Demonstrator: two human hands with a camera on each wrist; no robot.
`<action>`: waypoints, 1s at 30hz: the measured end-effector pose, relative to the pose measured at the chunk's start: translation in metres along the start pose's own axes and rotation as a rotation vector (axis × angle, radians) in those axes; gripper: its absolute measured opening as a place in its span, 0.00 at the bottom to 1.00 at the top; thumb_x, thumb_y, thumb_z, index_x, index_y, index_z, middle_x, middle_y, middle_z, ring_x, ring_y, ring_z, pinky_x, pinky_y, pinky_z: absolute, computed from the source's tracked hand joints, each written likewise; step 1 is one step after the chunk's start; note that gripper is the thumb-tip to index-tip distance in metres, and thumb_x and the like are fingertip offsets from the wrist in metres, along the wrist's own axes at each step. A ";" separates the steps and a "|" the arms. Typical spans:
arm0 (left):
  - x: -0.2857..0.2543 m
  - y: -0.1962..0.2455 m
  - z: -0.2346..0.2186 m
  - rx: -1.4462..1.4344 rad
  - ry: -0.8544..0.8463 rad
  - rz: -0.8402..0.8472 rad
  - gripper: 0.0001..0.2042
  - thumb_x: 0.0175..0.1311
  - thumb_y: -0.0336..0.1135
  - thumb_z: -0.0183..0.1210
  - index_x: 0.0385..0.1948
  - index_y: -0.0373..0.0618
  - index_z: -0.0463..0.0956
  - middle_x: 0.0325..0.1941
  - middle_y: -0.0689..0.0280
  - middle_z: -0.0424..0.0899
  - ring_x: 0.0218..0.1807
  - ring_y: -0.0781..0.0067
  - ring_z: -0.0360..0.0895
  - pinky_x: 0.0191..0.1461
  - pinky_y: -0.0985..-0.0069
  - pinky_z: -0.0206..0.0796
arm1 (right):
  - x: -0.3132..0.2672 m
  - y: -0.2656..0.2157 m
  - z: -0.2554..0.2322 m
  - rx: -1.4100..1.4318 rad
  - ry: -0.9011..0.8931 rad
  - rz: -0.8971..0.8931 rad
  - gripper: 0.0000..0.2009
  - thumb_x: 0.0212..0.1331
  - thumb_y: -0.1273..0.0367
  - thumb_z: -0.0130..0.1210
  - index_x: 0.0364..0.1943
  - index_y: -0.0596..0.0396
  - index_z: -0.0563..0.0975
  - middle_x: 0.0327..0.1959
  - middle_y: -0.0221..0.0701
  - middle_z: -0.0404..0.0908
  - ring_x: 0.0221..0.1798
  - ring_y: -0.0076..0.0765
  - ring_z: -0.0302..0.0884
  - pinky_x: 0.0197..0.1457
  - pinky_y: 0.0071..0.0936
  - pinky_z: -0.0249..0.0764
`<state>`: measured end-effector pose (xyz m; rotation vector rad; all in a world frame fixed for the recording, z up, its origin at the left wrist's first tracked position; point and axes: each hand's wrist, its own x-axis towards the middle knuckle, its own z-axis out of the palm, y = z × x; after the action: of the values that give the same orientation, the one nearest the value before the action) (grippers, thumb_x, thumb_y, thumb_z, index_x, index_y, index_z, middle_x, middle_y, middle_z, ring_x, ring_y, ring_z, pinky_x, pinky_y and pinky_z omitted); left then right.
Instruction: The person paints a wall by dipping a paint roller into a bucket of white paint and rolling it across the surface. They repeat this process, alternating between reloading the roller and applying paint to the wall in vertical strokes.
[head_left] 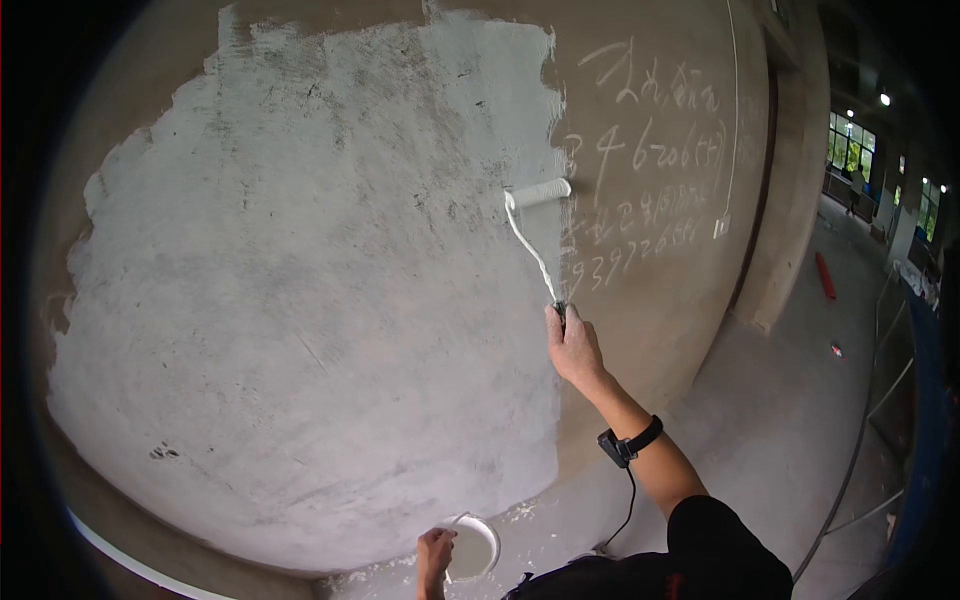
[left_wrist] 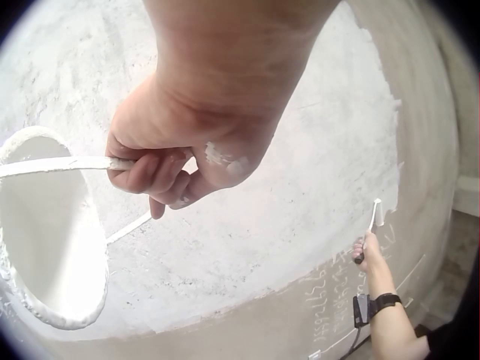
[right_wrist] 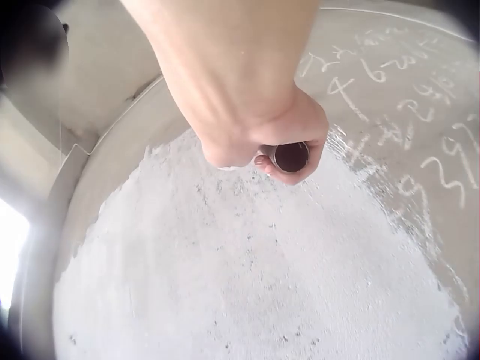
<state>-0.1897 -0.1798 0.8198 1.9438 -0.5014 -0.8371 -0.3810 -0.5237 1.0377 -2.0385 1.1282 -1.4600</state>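
My right hand (head_left: pixel 575 345) grips the dark handle of a paint roller, its round butt (right_wrist: pixel 291 157) poking out of the fist in the right wrist view. A bent, paint-coated rod leads up to the white roller sleeve (head_left: pixel 540 193), which lies over the right border of the white-painted wall area (head_left: pixel 330 200). Low in the head view, my left hand (head_left: pixel 434 550) holds a bucket by its white handle (left_wrist: pixel 67 163), fingers curled round it. Paint coats the rim of the bucket (left_wrist: pixel 66 322), and smears of it mark the left palm.
Bare brown wall with chalk writing (head_left: pixel 645 145) borders the paint on the right. A wall switch (head_left: pixel 721 227) has a thin line running up from it. White splashes (head_left: pixel 520 512) spot the floor by the wall. Farther right lie a red tube (head_left: pixel 825 276) and metal framing.
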 end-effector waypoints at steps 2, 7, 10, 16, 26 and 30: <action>-0.001 0.001 0.002 0.002 0.000 -0.005 0.09 0.59 0.33 0.56 0.29 0.35 0.81 0.18 0.69 0.73 0.18 0.80 0.67 0.20 0.80 0.60 | -0.026 0.019 0.009 -0.004 -0.009 0.019 0.20 0.69 0.56 0.45 0.32 0.62 0.71 0.20 0.52 0.77 0.28 0.66 0.76 0.30 0.55 0.70; -0.004 0.004 0.007 -0.004 -0.024 -0.032 0.09 0.60 0.33 0.56 0.30 0.35 0.81 0.18 0.70 0.72 0.17 0.81 0.66 0.20 0.81 0.59 | -0.093 0.073 0.032 -0.057 -0.095 0.123 0.18 0.69 0.57 0.45 0.34 0.61 0.70 0.21 0.52 0.77 0.29 0.66 0.76 0.31 0.55 0.70; -0.005 0.006 0.010 0.000 -0.028 -0.017 0.09 0.60 0.33 0.56 0.30 0.36 0.81 0.18 0.70 0.71 0.17 0.81 0.66 0.20 0.81 0.59 | -0.127 0.103 0.039 -0.089 -0.152 0.218 0.17 0.70 0.57 0.45 0.35 0.60 0.70 0.23 0.52 0.78 0.31 0.66 0.76 0.33 0.55 0.69; -0.001 -0.002 0.010 -0.007 -0.016 -0.019 0.10 0.59 0.34 0.56 0.30 0.35 0.81 0.17 0.69 0.73 0.17 0.81 0.67 0.19 0.80 0.59 | -0.150 0.125 0.045 -0.041 -0.072 0.270 0.17 0.70 0.57 0.44 0.35 0.59 0.70 0.25 0.53 0.78 0.33 0.66 0.76 0.34 0.54 0.69; -0.003 -0.004 0.009 -0.057 0.005 -0.006 0.10 0.61 0.33 0.55 0.31 0.35 0.80 0.17 0.72 0.70 0.16 0.83 0.64 0.19 0.81 0.56 | -0.058 0.118 0.028 0.015 -0.028 0.141 0.17 0.70 0.57 0.43 0.36 0.60 0.70 0.25 0.54 0.77 0.32 0.66 0.76 0.33 0.54 0.69; -0.005 -0.002 0.010 -0.037 0.029 0.000 0.10 0.60 0.33 0.55 0.31 0.35 0.80 0.17 0.72 0.70 0.16 0.83 0.64 0.19 0.81 0.55 | 0.002 0.086 0.013 0.058 0.029 0.012 0.19 0.70 0.55 0.42 0.38 0.60 0.69 0.26 0.56 0.77 0.35 0.69 0.75 0.35 0.56 0.69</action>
<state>-0.2003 -0.1815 0.8162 1.9190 -0.4654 -0.8118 -0.4015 -0.5788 0.9738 -1.9740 1.0947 -1.5037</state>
